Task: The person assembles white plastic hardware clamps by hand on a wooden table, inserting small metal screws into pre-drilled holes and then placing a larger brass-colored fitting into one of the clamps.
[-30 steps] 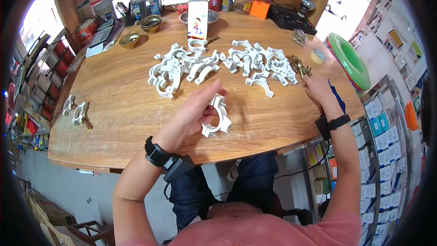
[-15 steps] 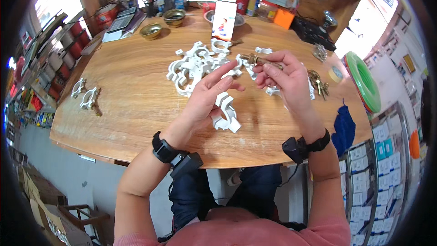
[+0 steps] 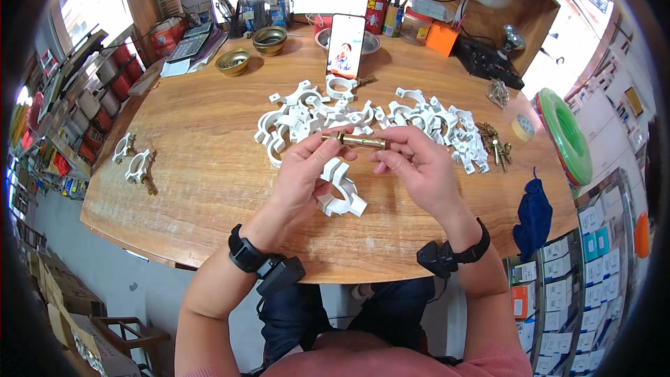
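Observation:
A brass-coloured expansion bolt (image 3: 363,142) lies level between my two hands above the table. My left hand (image 3: 301,171) pinches its nut end between thumb and forefinger, and its lower fingers also keep a white plastic pipe clamp (image 3: 343,199) hanging below. At the bolt's other end, my right hand (image 3: 422,171) is closed with thumb and fingertips. Behind the hands lies a heap of white pipe clamps (image 3: 307,115), with a second heap of smaller white clamp pieces (image 3: 447,126) to its right. Loose bolts (image 3: 499,150) are piled beside that.
Two clamps with bolts (image 3: 139,166) lie at the left. A phone (image 3: 345,45) stands upright at the back, near brass bowls (image 3: 233,63). On the right are a tape roll (image 3: 522,128), green hose coil (image 3: 564,136) and blue cloth (image 3: 532,216) at the table edge.
My right hand has brought the bolt left and down to my left hand, whose spread thumb and forefinger have closed on its nut end. The white clamp stays in my left hand.

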Action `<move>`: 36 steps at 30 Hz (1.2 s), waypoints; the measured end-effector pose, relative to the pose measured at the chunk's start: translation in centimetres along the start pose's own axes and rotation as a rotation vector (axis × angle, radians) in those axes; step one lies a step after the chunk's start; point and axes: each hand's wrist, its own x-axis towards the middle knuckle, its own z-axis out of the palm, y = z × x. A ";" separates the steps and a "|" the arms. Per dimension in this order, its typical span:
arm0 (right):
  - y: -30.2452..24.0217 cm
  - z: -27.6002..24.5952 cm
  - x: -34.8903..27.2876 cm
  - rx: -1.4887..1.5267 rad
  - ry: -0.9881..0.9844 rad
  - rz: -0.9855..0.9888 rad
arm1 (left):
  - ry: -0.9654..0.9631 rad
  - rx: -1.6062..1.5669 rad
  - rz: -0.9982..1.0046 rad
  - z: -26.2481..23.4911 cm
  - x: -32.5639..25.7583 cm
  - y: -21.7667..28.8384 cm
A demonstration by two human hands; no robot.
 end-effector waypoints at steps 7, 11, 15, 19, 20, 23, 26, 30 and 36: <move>0.1 0.0 0.0 -0.443 0.099 -0.377 | -0.026 -0.045 -0.036 0.2 0.0 0.0; 1.0 -0.1 0.1 -0.493 0.045 -0.274 | -0.028 -0.095 -0.059 0.2 0.1 -0.1; 0.9 0.3 0.2 -0.509 0.090 -0.376 | -0.031 -0.136 -0.051 -0.1 0.3 -0.4; 1.5 0.2 0.4 -0.604 0.119 -0.481 | -0.068 -0.151 -0.068 -0.3 0.4 -0.6; 1.5 0.2 0.4 -0.629 0.104 -0.467 | -0.053 -0.147 -0.070 -0.4 0.4 -0.8; 1.0 0.2 0.1 -0.657 0.085 -0.413 | 0.005 -0.121 -0.081 0.4 0.3 -0.7; 1.6 0.2 -0.2 -0.581 0.101 -0.288 | -0.001 -0.095 -0.132 -0.3 0.3 -0.8; 1.4 0.2 0.2 -0.069 0.211 -0.105 | -0.090 -0.182 -0.173 -0.8 0.4 -1.0; 1.2 0.0 0.2 0.096 0.204 -0.025 | -0.092 -0.321 -0.063 -0.8 1.2 -0.6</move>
